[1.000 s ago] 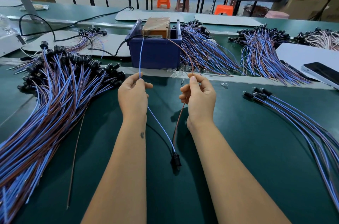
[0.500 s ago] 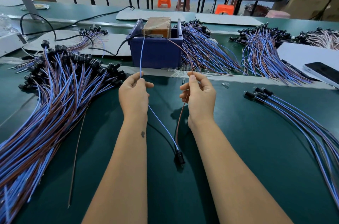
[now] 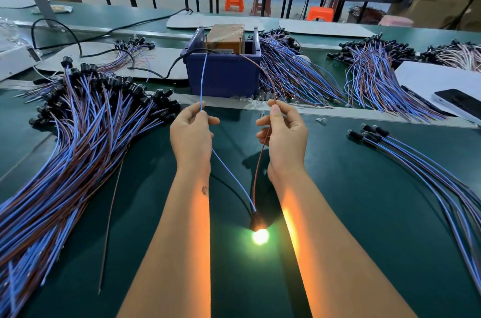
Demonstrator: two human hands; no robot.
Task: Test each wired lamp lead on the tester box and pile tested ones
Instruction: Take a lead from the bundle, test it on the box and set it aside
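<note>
Green bench [image 3: 364, 213] held a blue bin [image 3: 223, 73] at twelve o'clock, a brown box [image 3: 226, 36] inside. Left hand [image 3: 191, 135] pinched the blue wire [image 3: 203, 75], right hand [image 3: 286, 140] the brown wire [image 3: 261, 68]; their lamp [image 3: 259, 235] glowed at six o'clock.

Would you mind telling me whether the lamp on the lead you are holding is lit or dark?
Lit. The lamp glows bright, casting orange light along both forearms and a green halo on the table.
</note>
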